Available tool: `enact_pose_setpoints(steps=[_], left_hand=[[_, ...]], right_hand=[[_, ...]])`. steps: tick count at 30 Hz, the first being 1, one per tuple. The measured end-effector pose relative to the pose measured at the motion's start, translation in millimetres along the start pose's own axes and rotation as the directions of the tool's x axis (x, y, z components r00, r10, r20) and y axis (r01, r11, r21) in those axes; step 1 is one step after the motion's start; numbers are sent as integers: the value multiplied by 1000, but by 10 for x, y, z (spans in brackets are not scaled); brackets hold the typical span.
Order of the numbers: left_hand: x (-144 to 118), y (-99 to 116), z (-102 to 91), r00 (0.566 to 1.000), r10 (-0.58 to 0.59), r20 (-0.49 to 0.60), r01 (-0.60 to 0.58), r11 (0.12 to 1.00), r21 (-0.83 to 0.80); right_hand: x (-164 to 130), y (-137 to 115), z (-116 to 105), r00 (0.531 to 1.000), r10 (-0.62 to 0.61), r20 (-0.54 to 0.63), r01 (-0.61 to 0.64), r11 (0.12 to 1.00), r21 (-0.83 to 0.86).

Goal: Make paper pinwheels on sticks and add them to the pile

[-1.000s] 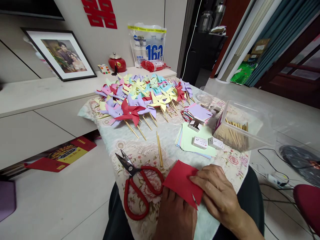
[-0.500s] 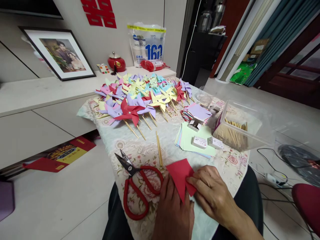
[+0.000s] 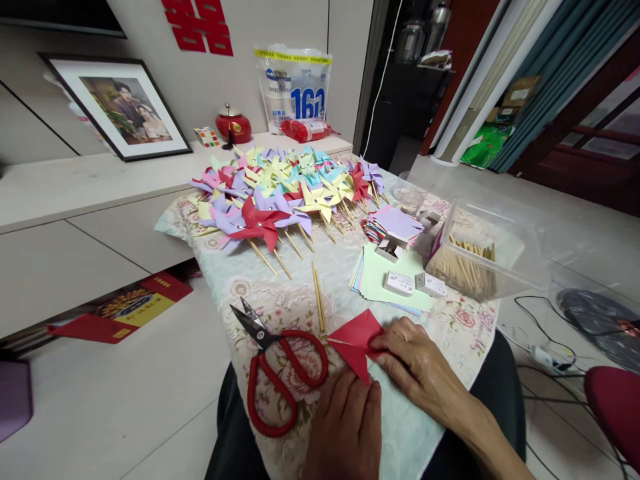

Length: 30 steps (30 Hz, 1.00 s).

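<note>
A red paper square (image 3: 356, 333) with slits cut into it lies on the table in front of me. My right hand (image 3: 417, 367) pinches its right side between thumb and fingers. Flat on the tablecloth, my left hand (image 3: 345, 420) has its fingertips at the paper's lower point; whether they press on it I cannot tell. Left of the paper are scissors (image 3: 265, 341) with red handles, blades apart. Two thin wooden sticks (image 3: 319, 297) lie just beyond the paper.
Finished paper pinwheels (image 3: 257, 223) cover the table's far side. Coloured paper sheets (image 3: 373, 277) carry small white boxes (image 3: 399, 284); cut squares (image 3: 400, 221) lie behind. A clear plastic tub (image 3: 465, 267) of sticks stands at the right. A framed photo (image 3: 120, 107) leans on the cabinet.
The red paper has turned, and its slit now shows on the left. My left hand has slid back off its middle toward me. My right hand keeps its pinch.
</note>
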<state>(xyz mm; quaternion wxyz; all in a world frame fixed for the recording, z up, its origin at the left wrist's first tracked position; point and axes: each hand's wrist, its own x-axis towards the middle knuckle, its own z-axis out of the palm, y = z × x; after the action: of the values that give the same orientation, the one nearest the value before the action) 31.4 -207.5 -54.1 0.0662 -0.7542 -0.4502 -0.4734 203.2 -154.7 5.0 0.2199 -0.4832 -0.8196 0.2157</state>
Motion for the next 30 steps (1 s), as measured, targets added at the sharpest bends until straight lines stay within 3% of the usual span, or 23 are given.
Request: enact_pose_setpoints(steps=[5, 8, 16, 30], left_hand=[[111, -39, -88, 976, 120, 183, -122, 993, 0], [175, -56, -110, 969, 142, 204, -148, 989, 14], [175, -31, -6, 956, 67, 286, -95, 992, 87], [143, 18, 42, 932, -37, 361, -21, 988, 153]], right_hand=[[43, 23, 17, 996, 87, -10, -87, 996, -26], [36, 62, 44, 994, 104, -40, -106, 993, -44], [67, 97, 26, 992, 120, -37, -121, 992, -30], [115, 164, 91, 978, 138, -159, -145, 989, -37]])
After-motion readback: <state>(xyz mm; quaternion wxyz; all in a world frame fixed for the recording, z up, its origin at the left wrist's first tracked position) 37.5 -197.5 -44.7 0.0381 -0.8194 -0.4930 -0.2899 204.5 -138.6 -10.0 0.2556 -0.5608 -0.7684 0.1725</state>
